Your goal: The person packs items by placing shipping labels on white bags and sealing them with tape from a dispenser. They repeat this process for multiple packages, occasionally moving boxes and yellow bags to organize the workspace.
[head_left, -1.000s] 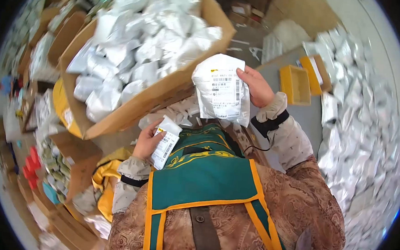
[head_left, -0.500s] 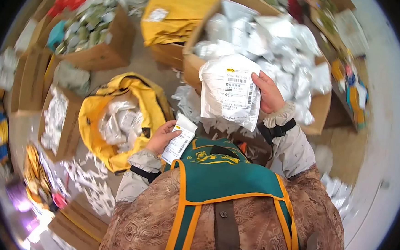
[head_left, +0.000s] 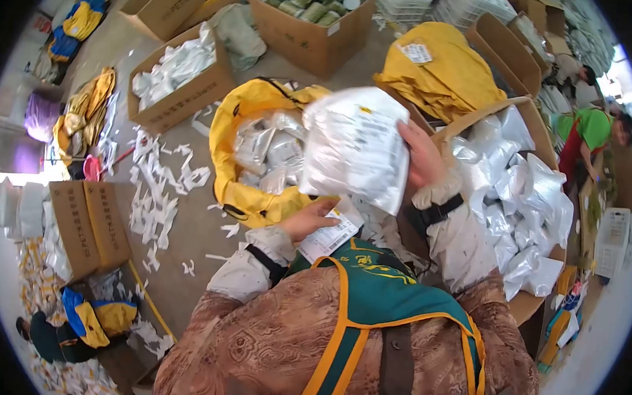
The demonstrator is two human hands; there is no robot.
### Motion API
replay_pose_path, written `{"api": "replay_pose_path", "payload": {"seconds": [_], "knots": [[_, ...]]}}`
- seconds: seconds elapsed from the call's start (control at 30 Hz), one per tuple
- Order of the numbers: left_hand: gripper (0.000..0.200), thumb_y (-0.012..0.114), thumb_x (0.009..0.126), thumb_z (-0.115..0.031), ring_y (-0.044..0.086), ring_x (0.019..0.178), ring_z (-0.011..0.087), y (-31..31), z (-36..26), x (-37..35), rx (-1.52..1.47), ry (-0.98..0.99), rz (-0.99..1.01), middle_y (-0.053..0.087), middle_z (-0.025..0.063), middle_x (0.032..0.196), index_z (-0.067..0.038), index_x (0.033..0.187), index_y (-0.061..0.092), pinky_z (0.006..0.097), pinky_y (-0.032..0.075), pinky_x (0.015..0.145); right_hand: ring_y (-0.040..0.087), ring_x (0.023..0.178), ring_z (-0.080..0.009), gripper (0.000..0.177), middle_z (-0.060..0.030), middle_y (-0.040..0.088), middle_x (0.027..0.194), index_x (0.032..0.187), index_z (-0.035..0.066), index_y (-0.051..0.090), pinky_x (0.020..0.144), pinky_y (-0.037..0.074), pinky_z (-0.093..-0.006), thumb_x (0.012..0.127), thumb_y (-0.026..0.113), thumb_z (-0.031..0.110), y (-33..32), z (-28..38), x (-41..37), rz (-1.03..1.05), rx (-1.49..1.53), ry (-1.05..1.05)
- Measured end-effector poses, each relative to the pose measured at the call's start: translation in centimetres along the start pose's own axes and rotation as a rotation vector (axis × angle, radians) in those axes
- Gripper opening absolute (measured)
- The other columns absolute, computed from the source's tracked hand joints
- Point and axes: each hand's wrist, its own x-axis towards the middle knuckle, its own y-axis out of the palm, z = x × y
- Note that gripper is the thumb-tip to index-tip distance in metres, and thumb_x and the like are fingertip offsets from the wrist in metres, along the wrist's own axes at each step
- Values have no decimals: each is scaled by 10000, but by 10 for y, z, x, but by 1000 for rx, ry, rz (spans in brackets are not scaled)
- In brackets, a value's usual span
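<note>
My right hand [head_left: 421, 155] grips the right edge of a large white plastic package [head_left: 355, 149] with a printed label. The package hangs over the right rim of an open yellow bag [head_left: 226, 145], which has several silvery packages [head_left: 272, 148] inside. Lower down, near my body, my left hand [head_left: 309, 220] holds a smaller white labelled packet [head_left: 334, 236] by its upper left part. On my right stands a cardboard box [head_left: 529, 113] full of silvery white packages [head_left: 508, 184].
Behind are a box of jars [head_left: 311, 45], a box of white packets [head_left: 169, 109] and a yellow cover [head_left: 439, 71]. Paper strips [head_left: 156, 188] litter the floor at left. A person in green [head_left: 594, 129] is at the far right, another person [head_left: 50, 337] at lower left.
The view has turned to the right. My right hand has brought the large package leftward, to the yellow bag's edge. The small packet stays in my left hand.
</note>
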Motion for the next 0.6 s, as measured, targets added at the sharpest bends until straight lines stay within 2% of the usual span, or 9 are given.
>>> {"api": "replay_pose_path", "payload": {"seconds": [0.07,0.13,0.17,0.2,0.27,0.37,0.5,0.57,0.6], "knots": [[595,667,870,-79,523,1179,188,-7,12,6,45,-9,14,516,135,1311,21,1377,372,303,453,951,629,968,-167,366,-71,652,1085,1278,12,524,842,511,-319,971,538,211,-2,-20,30,56,-129,71],[592,672,867,-82,537,1151,186,-24,23,29,149,18,63,535,121,1276,20,1372,380,306,457,946,619,902,-162,360,-80,654,1019,1210,7,572,803,503,-315,937,579,241,-17,-38,45,-54,-921,-163],[552,666,866,-65,581,1074,183,-16,5,24,178,16,-4,579,95,1193,3,1351,411,311,478,923,620,885,-169,353,-94,655,1001,1174,4,587,797,502,-318,922,597,250,-23,-40,38,-50,-879,-179],[620,703,843,-105,561,1103,201,-22,4,31,93,-2,55,539,150,1266,16,1366,393,301,485,878,622,869,-177,348,-107,657,982,1139,0,601,790,502,-322,906,615,260,-30,-37,26,-65,-845,-200],[466,604,875,9,641,994,217,2,-35,25,-118,21,155,628,138,1113,-1,1303,420,341,534,864,628,838,-197,311,-114,658,948,1111,6,612,779,507,-321,901,625,235,-48,-25,-11,-88,-974,-409],[441,556,901,27,669,961,245,27,-55,27,-237,15,200,643,175,1092,-66,1306,408,351,568,817,632,866,-206,270,-133,662,965,1060,-15,626,796,509,-326,883,638,189,-84,8,-89,-316,-961,-446],[468,533,901,39,663,968,235,47,-55,42,-223,-21,243,634,163,1120,-77,1333,393,343,566,818,625,943,-265,334,-166,649,1030,1079,-9,633,824,497,-347,838,680,218,-218,47,-195,-795,-1086,-321],[490,534,891,47,659,974,232,61,-54,40,-208,-43,266,627,159,1136,-74,1343,387,346,563,827,569,1024,-346,376,-178,635,1075,1091,9,627,925,429,-393,812,692,253,-301,40,-263,-1362,-1544,-562],[499,535,886,50,657,978,232,72,-54,40,-217,-61,271,626,156,1136,-73,1346,385,350,560,836,554,1035,-388,563,-181,596,1130,1170,10,581,932,436,-447,745,755,335,-341,44,-304,-1645,-1739,-394]]}}
